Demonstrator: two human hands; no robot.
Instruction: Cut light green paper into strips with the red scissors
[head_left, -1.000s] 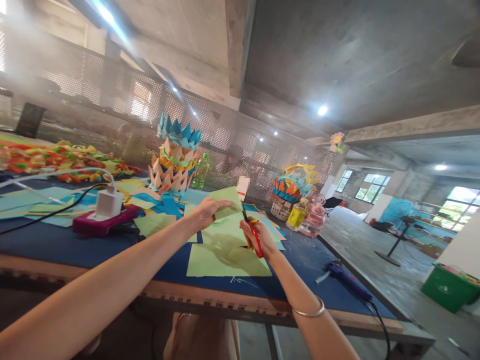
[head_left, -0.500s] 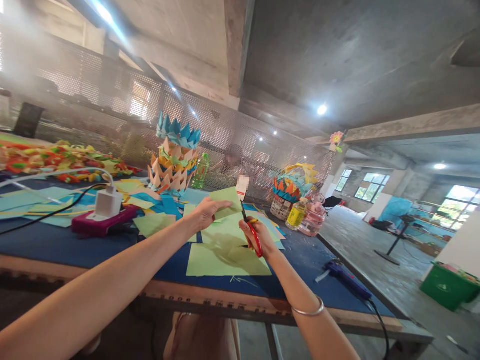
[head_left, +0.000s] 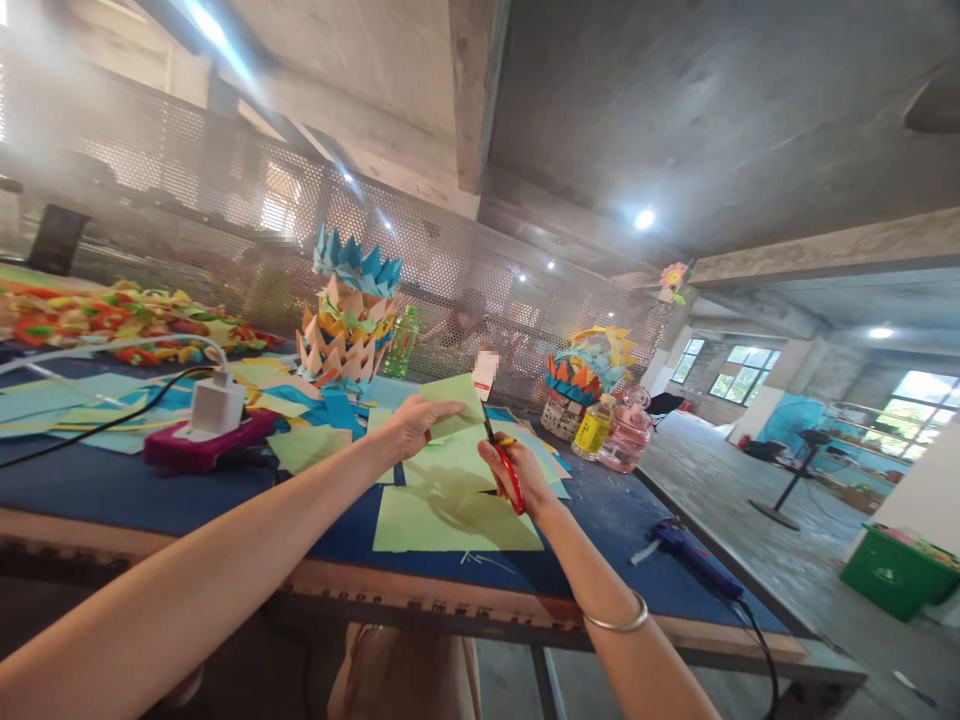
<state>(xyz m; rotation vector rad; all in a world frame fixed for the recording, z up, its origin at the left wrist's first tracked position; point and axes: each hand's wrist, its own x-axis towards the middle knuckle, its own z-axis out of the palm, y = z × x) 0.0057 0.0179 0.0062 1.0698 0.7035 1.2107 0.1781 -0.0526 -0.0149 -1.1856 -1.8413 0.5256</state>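
My left hand (head_left: 411, 426) pinches a light green paper sheet (head_left: 456, 402) and holds it up above the blue table (head_left: 150, 500). My right hand (head_left: 516, 474) grips red-handled scissors (head_left: 502, 455); their blades point up and meet the right edge of the held sheet. Below both hands several larger green sheets (head_left: 450, 510) lie flat on the table.
A white charger on a pink block (head_left: 210, 425) sits at left with cables. A tall folded-paper tower (head_left: 346, 320), a green bottle (head_left: 403, 343), a paper basket (head_left: 585, 375), a yellow bottle (head_left: 592, 430) and a pink jar (head_left: 624, 435) stand behind. A blue glue gun (head_left: 694, 560) lies at right.
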